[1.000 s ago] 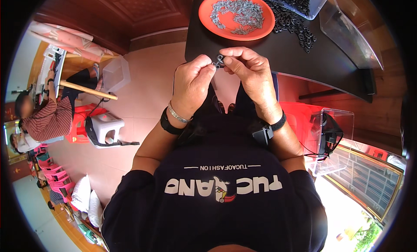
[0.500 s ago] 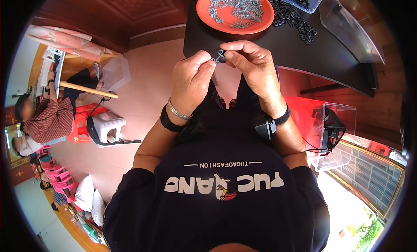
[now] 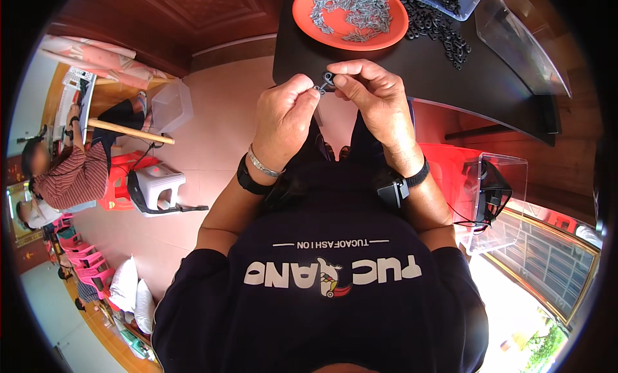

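Note:
In front of the near edge of a black table [image 3: 502, 93], my two hands meet. My left hand [image 3: 282, 119] pinches a small grey metal screw [image 3: 322, 88] between thumb and forefinger. Between its own thumb and forefinger, my right hand [image 3: 380, 106] grips a small black ring-shaped part [image 3: 329, 77]. The screw's upper end touches or enters the black part; I cannot tell which. A round orange plate [image 3: 322, 39] beyond the hands bears many similar screws [image 3: 370, 14]. To its right lies a pile of black ring-shaped parts [image 3: 444, 37].
A clear plastic bin [image 3: 473, 0] stands at the back right among the black parts. Right of me, another clear box [image 3: 515, 199] holds a black bag. On the left are a grey stool [image 3: 161, 186] and a seated person in a striped shirt [image 3: 84, 177].
The screw and the black part have shifted very slightly against each other. Both hands stay nearly in place.

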### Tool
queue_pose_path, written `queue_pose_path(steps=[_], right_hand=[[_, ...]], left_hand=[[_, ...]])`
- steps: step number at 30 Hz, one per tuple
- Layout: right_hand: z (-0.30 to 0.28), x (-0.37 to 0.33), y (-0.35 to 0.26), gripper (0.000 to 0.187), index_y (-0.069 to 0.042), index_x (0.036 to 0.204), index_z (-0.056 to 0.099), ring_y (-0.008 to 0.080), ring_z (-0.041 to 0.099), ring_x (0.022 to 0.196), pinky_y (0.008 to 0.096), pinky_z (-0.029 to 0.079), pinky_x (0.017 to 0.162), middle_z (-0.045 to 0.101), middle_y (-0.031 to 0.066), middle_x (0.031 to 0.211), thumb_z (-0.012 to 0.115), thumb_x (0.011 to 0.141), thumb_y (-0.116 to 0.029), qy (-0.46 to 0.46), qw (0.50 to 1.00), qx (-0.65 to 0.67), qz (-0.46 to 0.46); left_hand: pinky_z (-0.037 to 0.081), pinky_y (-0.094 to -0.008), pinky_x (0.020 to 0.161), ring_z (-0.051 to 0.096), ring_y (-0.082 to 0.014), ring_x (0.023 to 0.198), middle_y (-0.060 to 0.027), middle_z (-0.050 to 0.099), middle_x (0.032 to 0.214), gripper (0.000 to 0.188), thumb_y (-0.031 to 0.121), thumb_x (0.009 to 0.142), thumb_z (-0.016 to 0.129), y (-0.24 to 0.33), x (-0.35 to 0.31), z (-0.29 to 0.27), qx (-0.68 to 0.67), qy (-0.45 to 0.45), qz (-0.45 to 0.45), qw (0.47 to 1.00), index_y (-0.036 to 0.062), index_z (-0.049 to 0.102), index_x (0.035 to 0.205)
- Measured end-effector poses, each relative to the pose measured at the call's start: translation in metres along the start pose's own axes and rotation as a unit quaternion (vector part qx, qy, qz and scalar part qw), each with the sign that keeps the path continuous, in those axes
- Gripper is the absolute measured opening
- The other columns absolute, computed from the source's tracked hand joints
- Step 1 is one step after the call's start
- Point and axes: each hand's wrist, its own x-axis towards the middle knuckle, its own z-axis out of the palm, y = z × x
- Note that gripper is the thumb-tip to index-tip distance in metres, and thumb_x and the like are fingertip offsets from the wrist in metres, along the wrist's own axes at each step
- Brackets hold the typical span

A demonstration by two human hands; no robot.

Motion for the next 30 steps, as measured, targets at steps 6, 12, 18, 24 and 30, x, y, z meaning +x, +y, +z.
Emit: queue_pose_path(steps=[6,12,18,24,30], right_hand=[[0.0017,-0.001,-0.0002,0.018,-0.004,0.107,0.066,0.0051,0.056,0.074,0.0201,0.047,0.069,0.065,-0.0006,0.085,0.062,0.089,-0.007,-0.004,1.0,-0.028,0.004],[0.0074,-0.0012,0.0015,0.016,-0.002,0.103,0.065,0.0048,0.058,0.071,0.02,0.05,0.066,0.065,0.0,0.08,0.061,0.089,-0.004,0.018,1.0,-0.004,-0.011],[0.0041,-0.0003,0.0027,0.017,-0.003,0.105,0.066,0.0058,0.056,0.073,0.0204,0.047,0.068,0.064,-0.0002,0.084,0.062,0.089,-0.006,-0.006,1.0,0.001,0.001],[0.0042,-0.0009,0.0031,0.016,-0.003,0.104,0.067,0.0056,0.055,0.073,0.02,0.046,0.068,0.064,-0.0007,0.083,0.062,0.088,-0.005,-0.008,1.0,0.005,-0.001],[0.006,-0.0022,0.0027,0.016,-0.003,0.104,0.067,0.0056,0.056,0.072,0.0198,0.046,0.068,0.064,-0.0006,0.083,0.061,0.089,-0.004,-0.003,1.0,-0.009,0.001]], left_hand=[[0.03,-0.022,0.048,0.036,-0.0029,0.055,0.0027,0.043,0.059,0.013,0.005,0.085,0.052,0.0003,-0.0019,-0.0008,0.017,0.01,0.03,0.999,-0.0016,0.053,0.074],[0.03,-0.0224,0.047,0.036,-0.0029,0.054,0.0029,0.042,0.059,0.013,0.005,0.085,0.052,-0.0009,-0.0032,-0.0027,0.004,0.014,0.02,1.0,-0.0013,0.053,0.074],[0.029,-0.0226,0.047,0.036,-0.0029,0.054,0.0031,0.041,0.058,0.013,0.006,0.084,0.052,-0.0003,-0.0043,-0.0024,0.007,0.011,0.006,1.0,-0.0014,0.053,0.074],[0.029,-0.0228,0.047,0.035,-0.003,0.055,0.0028,0.041,0.058,0.013,0.005,0.084,0.052,-0.0012,-0.0042,-0.0006,0.01,0.011,0.018,1.0,-0.0017,0.053,0.074],[0.037,-0.0327,0.047,0.049,-0.0231,0.047,-0.0136,0.049,0.055,0.011,0.007,0.083,0.053,-0.0011,-0.0034,-0.0012,0.048,0.012,0.037,0.998,-0.001,0.054,0.076]])
